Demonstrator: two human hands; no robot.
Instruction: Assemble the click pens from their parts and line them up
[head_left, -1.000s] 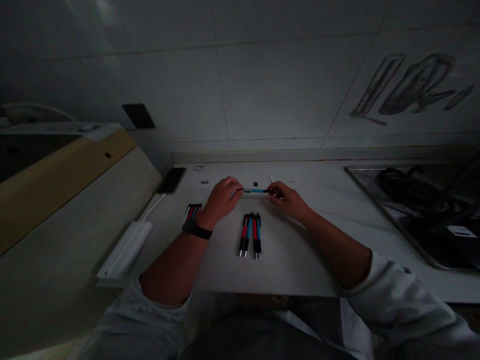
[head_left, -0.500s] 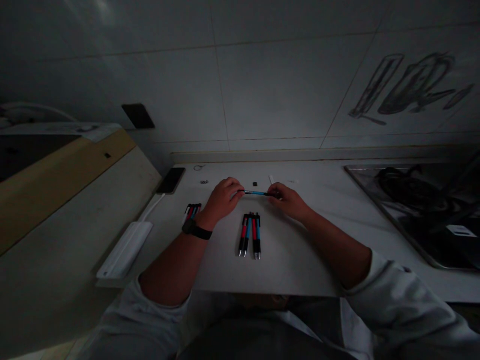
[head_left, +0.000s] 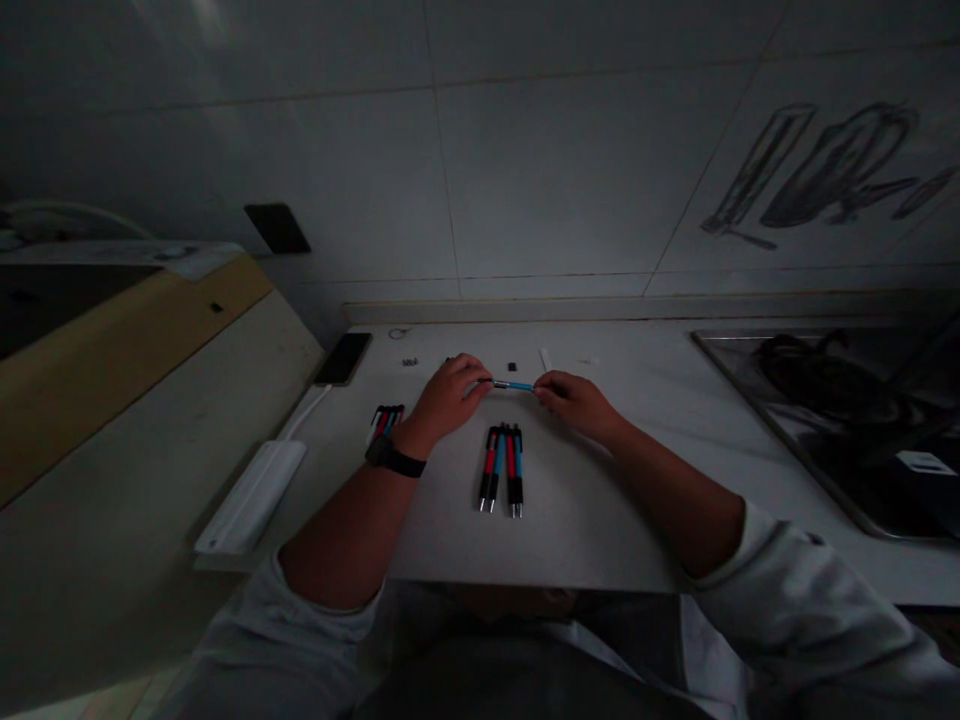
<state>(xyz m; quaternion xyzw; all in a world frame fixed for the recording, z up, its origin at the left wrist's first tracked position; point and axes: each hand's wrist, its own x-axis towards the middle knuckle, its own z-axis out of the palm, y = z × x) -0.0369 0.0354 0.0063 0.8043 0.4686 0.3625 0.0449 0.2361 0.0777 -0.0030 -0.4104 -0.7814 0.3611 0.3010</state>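
A blue pen (head_left: pixel 514 385) is held level between my two hands above the white counter (head_left: pixel 585 500). My left hand (head_left: pixel 448 395), with a black watch on its wrist, pinches the pen's left end. My right hand (head_left: pixel 573 400) pinches the right end. Just below the hands lies a row of several red and blue pens (head_left: pixel 502 468), side by side with tips toward me. A second small bunch of pens (head_left: pixel 385 420) lies left of my left wrist.
A dark phone (head_left: pixel 343 358) lies at the counter's back left, with a white power strip (head_left: pixel 251 497) and its cord along the left edge. Small pen parts (head_left: pixel 512 366) lie behind the hands. A metal sink (head_left: pixel 840 420) with dark items fills the right.
My hands have drawn a little closer together along the blue pen, so less of it shows between them. The pens on the counter have not moved.
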